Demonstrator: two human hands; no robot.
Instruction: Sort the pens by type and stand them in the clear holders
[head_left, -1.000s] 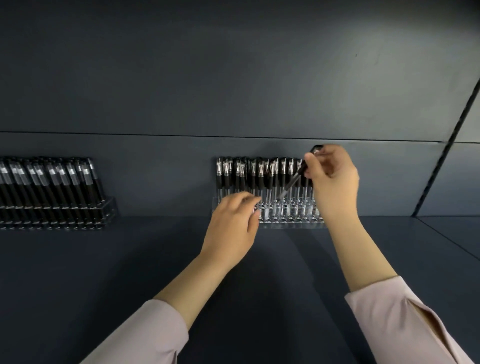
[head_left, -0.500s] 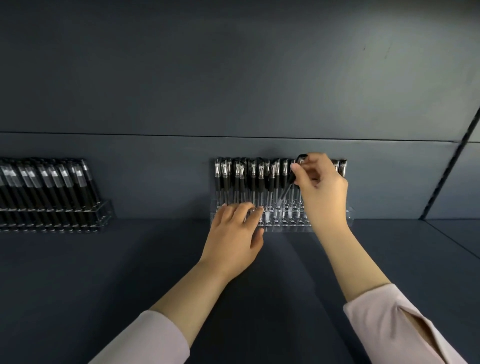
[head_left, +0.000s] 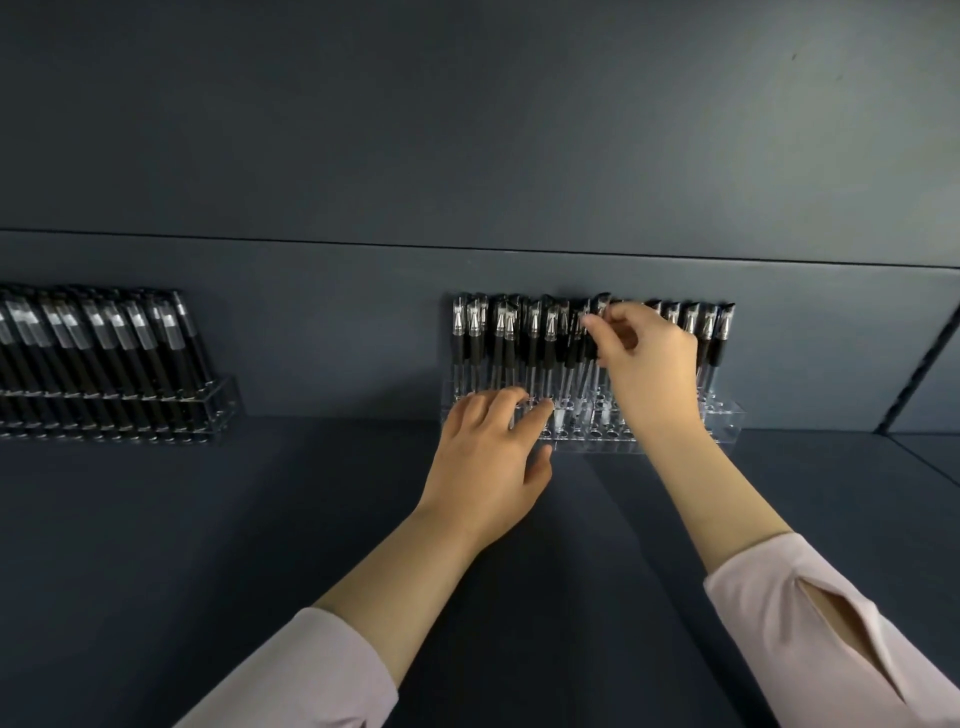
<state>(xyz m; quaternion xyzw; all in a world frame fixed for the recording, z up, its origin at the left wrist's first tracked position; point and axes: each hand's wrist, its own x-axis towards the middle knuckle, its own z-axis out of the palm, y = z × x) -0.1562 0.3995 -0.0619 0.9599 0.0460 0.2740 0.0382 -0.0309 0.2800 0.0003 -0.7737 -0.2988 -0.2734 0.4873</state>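
Observation:
A clear holder (head_left: 724, 415) stands against the dark back wall, filled with several upright black gel pens (head_left: 501, 343) with clear caps. My right hand (head_left: 649, 364) pinches the top of one tilted black pen (head_left: 589, 358) whose lower end sits among the holder's slots. My left hand (head_left: 493, 457) rests flat on the holder's front left part, fingers spread, holding nothing. A second clear holder (head_left: 218, 400) at the far left carries several leaning black pens (head_left: 104, 343) of another type.
The dark shelf surface (head_left: 260, 545) spreads in front of both holders. A dark vertical rail (head_left: 919, 364) runs down the wall at the right. Pink sleeves cover both forearms.
My right hand has come down and to the left with the pen, lowering its tip into the holder. My left hand has settled onto the holder's front.

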